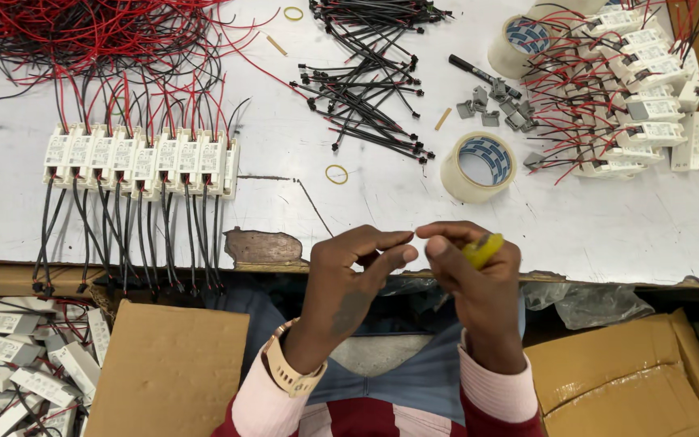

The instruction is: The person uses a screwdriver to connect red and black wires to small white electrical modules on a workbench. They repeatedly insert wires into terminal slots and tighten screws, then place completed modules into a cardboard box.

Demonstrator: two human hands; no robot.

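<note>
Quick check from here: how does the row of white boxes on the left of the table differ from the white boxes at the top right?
The left row of white boxes stands lined up side by side; the top-right white boxes lie loosely heaped at mixed angles. The left row's black leads hang straight over the table edge; the right group's red and black wires tangle across it. Both are the same kind of small white labelled box with red and black wires.

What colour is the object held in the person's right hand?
Yellow, in the right hand; head view.
</note>
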